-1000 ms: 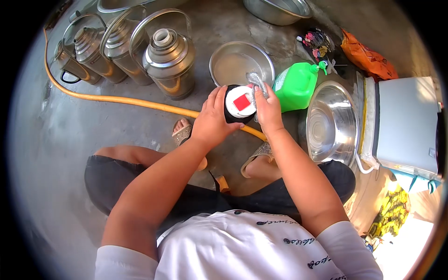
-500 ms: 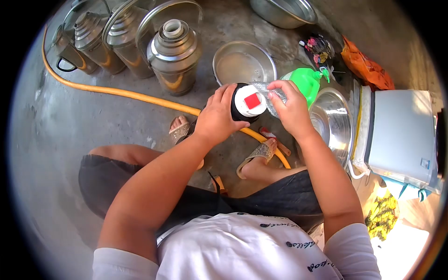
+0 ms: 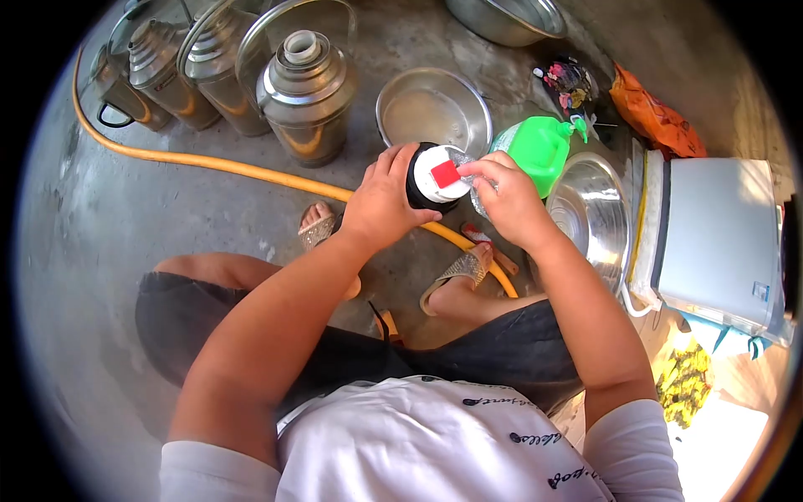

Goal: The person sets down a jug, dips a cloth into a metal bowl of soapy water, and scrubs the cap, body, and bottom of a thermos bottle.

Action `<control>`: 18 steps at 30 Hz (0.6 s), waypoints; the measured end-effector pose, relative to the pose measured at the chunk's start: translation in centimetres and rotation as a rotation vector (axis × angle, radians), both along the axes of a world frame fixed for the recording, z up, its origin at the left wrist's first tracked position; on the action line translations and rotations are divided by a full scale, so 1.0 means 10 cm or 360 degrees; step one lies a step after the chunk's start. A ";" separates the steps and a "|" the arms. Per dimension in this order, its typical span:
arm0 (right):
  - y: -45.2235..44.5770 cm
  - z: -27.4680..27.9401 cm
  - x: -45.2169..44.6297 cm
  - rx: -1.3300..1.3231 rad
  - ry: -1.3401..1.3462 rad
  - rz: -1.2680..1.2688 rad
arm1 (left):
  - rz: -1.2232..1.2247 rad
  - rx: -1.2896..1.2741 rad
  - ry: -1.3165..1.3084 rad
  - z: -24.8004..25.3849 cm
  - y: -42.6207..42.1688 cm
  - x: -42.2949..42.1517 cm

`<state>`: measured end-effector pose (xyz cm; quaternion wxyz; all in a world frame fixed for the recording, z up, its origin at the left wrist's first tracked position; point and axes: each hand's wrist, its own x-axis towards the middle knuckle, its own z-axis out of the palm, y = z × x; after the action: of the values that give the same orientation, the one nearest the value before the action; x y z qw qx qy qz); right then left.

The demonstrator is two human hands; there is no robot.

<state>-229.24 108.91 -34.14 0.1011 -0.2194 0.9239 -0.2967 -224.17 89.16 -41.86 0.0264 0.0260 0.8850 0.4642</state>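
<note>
My left hand [image 3: 382, 199] is wrapped round the side of a black container with a white lid [image 3: 431, 186] that has a red square on its top. A silvery mesh cloth [image 3: 483, 194] is pinched in my right hand [image 3: 508, 197], whose fingertips rest at the lid's right edge. Part of the cloth lies against the lid and part hangs under my fingers. Just beyond the container is a metal basin [image 3: 433, 113] with water in it. To the right of that stands a green jug [image 3: 535, 151].
Metal flasks [image 3: 308, 96] with handles stand at the upper left. A yellow hose [image 3: 209, 167] crosses the floor beneath my hands. On the right are a shiny basin [image 3: 585, 209] and a white box [image 3: 719, 238]. An orange bag [image 3: 657, 113] lies at the upper right.
My right hand has moved slightly left and down, bringing the mesh cloth back against the lid. The container has shifted a little left in my left hand.
</note>
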 end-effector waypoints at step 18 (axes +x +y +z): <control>0.06 -0.12 0.20 0.0205 0.0337 -0.0019 | -0.0077 0.0089 -0.0124 0.07 -0.01 -0.08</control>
<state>-227.26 109.54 -35.37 0.0152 -0.2370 0.9479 -0.2124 -225.01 89.10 -41.12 0.0713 0.0299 0.8690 0.4887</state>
